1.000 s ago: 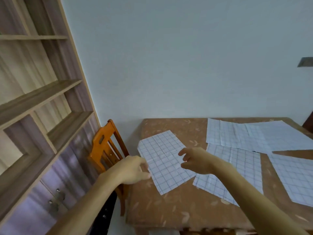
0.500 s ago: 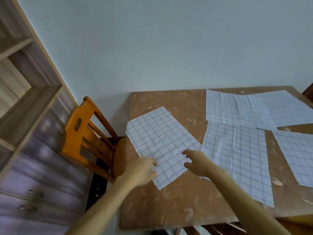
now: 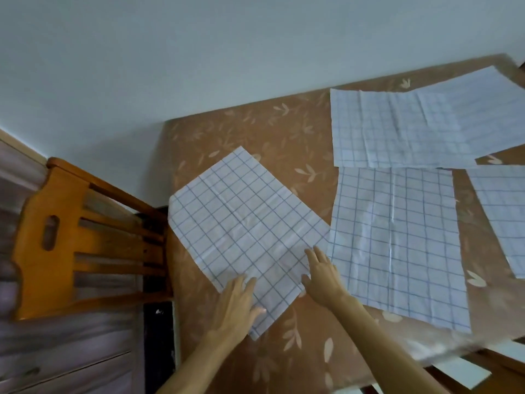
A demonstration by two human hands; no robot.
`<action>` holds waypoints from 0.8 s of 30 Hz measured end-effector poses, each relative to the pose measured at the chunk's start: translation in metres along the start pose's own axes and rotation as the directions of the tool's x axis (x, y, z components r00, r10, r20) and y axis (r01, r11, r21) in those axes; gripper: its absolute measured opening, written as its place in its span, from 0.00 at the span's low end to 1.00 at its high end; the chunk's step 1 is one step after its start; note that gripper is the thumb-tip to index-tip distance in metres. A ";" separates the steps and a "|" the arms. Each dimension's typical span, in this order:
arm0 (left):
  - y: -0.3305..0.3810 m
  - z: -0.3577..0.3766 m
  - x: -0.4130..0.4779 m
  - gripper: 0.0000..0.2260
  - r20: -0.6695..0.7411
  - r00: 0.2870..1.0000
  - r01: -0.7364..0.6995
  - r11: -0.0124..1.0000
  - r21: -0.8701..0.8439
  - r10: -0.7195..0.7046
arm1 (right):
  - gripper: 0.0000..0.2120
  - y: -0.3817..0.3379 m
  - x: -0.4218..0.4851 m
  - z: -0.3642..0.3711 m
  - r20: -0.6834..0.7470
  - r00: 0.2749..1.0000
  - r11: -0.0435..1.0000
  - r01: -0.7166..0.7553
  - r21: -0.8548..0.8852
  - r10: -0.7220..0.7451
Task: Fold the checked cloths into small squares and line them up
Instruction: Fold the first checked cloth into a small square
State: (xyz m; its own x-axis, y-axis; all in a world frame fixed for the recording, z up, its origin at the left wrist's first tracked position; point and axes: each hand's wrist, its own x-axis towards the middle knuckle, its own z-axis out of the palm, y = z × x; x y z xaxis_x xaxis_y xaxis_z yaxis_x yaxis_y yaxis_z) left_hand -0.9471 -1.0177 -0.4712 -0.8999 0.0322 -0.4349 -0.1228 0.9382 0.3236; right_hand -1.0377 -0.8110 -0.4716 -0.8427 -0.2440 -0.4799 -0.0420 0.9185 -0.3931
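Note:
A white cloth with blue checks (image 3: 244, 226) lies turned at an angle on the left part of the brown table (image 3: 284, 132). My left hand (image 3: 238, 302) rests flat on its near left corner, fingers straight. On the cloth's near right edge lies my right hand (image 3: 321, 275), fingers spread flat. A second checked cloth (image 3: 397, 240) lies flat just right of my right hand. A third (image 3: 397, 129) lies behind it, overlapped by another cloth (image 3: 488, 109) at the far right. One more cloth (image 3: 502, 211) shows at the right edge.
An orange wooden chair (image 3: 76, 237) stands against the table's left side. Grey wooden drawers (image 3: 56, 359) are at the lower left. A pale wall (image 3: 199, 52) runs behind the table. The table's near edge (image 3: 454, 348) slants at the lower right.
The view has tilted down toward the table. Both hands have moved down onto the angled cloth and now lie flat on its near corner and edge.

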 end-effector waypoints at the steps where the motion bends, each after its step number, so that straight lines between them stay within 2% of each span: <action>1: 0.001 0.005 0.004 0.32 0.001 1.000 -0.014 1.000 0.017 0.014 | 0.32 0.005 0.005 -0.001 -0.005 1.000 1.000 -0.019 0.011 0.019; 4: 0.004 0.015 0.011 0.34 0.038 0.999 -0.035 0.995 0.090 0.032 | 0.32 0.021 0.017 -0.004 -0.024 0.998 0.998 -0.055 0.030 0.056; 8: -0.002 0.024 0.015 0.33 0.019 0.998 -0.061 0.986 0.154 0.059 | 0.32 0.033 0.024 0.003 -0.008 0.999 0.998 -0.035 -0.050 0.035; 13: -0.016 0.029 0.025 0.26 -0.037 0.993 -0.105 0.985 0.139 0.111 | 0.31 0.028 0.019 0.017 -0.022 0.998 0.981 -0.059 -0.186 0.055; 18: -0.029 0.040 0.035 0.17 -0.038 0.987 -0.149 0.975 0.166 0.158 | 0.31 0.016 0.010 0.021 -0.011 0.999 0.978 -0.046 -0.202 0.045; 22: -0.036 0.041 0.042 0.11 -0.051 0.980 -0.185 0.975 0.124 0.193 | 0.30 0.005 -0.005 0.030 -0.030 0.998 0.985 -0.053 -0.161 0.049; 24: -0.039 0.035 0.041 0.09 -0.062 0.976 -0.206 0.978 0.018 0.207 | 0.29 0.000 -0.012 0.036 -0.062 0.997 0.989 -0.058 -0.134 0.050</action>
State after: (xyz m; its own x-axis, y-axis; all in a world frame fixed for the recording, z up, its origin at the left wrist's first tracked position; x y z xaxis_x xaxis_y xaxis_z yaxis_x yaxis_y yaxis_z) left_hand -0.9644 -1.0404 -0.5309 -0.9300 0.2041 -0.3058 0.0727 0.9174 0.3913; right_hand -1.0078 -0.8189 -0.4940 -0.8754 -0.1781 -0.4494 -0.0647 0.9645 -0.2562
